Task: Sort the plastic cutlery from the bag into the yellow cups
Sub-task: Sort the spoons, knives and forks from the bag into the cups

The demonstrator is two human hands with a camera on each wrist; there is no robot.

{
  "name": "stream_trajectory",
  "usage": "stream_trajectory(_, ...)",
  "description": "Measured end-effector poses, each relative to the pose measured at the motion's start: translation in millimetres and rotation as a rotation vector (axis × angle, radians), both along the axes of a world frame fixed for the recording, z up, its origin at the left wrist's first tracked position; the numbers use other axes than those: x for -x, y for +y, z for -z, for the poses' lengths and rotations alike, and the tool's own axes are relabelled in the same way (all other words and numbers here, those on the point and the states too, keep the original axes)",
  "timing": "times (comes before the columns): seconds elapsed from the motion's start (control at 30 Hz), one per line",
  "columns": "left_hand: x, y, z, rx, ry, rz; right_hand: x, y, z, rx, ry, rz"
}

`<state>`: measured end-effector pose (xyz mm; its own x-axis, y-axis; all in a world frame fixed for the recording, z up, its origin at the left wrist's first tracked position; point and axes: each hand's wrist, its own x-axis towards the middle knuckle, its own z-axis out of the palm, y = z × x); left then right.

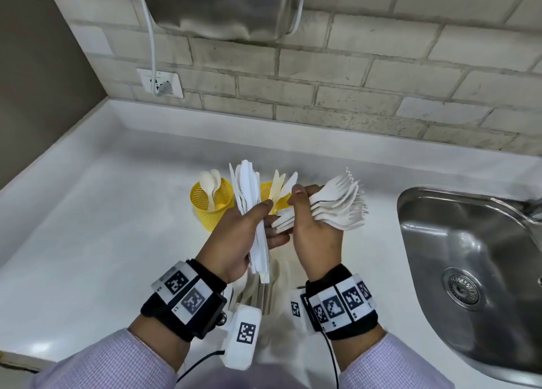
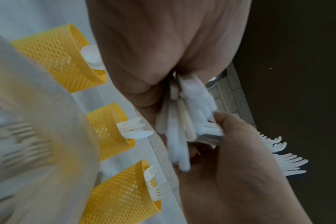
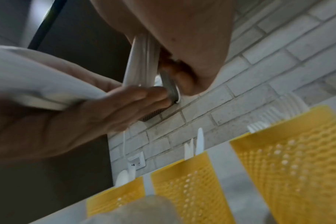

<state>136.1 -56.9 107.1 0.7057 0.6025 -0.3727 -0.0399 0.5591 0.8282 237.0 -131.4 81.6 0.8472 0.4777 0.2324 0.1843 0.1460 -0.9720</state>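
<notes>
Above the spoon cup and knife cup, the left hand grips a knife bundle while the right hand clutches pulled-out forks, which seemingly next need lowering, handles first, into the fork cup.

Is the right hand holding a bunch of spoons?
No, the right hand grips a fanned bunch of forks, tines pointing right.

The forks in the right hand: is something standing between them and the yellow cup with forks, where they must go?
In the left wrist view, nothing visible blocks the open top of the fork cup. In the head view, that cup is hidden behind the right hand and its forks, so the path down cannot be fully checked.
</notes>
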Motion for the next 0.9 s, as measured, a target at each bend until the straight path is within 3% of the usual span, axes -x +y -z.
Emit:
stream_trajectory(0.27,0,0,3,-0.158,0.097,0.080,-60,-9,5,0.040,0.103,0.226)
stream_trajectory(0.47,-3,-2,4,-0.208,0.102,0.100,-95,-24,11,0.234,-0.177,0.344)
stream_trajectory(0.57,-5,-1,6,-0.218,0.109,0.092,-101,-26,25,0.358,-0.220,0.346)
stream_trajectory(0.9,-10,-1,8,-0.255,0.141,0.089,-86,-18,50,0.633,-0.488,0.313)
